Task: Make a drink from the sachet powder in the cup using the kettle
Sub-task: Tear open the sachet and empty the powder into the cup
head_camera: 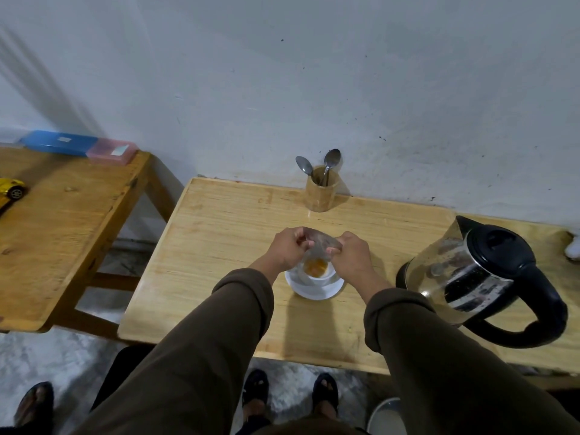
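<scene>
A white cup stands on a white saucer in the middle of the light wooden table. Orange powder lies inside the cup. Both hands hold a silvery sachet tipped over the cup: my left hand pinches its left side and my right hand pinches its right side. The mouth of the sachet points down into the cup. A steel and glass kettle with a black lid and handle stands to the right of the cup.
A wooden holder with two spoons stands at the back by the wall. A second wooden table on the left carries a blue box, a pink box and a yellow toy car. Feet in sandals show below.
</scene>
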Available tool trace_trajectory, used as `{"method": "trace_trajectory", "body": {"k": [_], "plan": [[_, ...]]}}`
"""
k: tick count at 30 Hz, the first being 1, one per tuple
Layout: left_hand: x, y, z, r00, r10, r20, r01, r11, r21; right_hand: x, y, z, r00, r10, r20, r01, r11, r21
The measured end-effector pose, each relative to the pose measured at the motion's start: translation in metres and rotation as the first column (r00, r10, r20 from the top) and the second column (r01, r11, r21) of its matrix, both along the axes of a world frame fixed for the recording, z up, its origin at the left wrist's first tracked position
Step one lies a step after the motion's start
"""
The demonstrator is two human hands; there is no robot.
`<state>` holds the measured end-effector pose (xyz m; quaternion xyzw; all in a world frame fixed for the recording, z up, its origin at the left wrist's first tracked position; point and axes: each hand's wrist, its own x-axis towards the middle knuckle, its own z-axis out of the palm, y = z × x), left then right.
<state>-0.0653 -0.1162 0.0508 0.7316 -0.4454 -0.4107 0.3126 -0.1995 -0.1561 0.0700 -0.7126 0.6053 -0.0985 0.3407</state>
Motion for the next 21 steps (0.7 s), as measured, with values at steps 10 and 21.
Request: {"method": "trace_trajectory", "body": {"k": [10, 21], "plan": [[0.0012, -0.0012, -0.0006, 1.000, -0.015, -0.008, 0.014, 1.000, -0.019, 0.0013, 0.0005, -0.0035, 1.000, -0.011, -0.016, 0.012, 0.999, 0.046], [0.0051, 0.0027, 0.0024, 0.999, -0.015, -0.040, 0.011, 0.995, -0.100, 0.0030, 0.0020, -0.0021, 0.998, 0.039, -0.040, -0.040, 0.999, -0.025]]}}
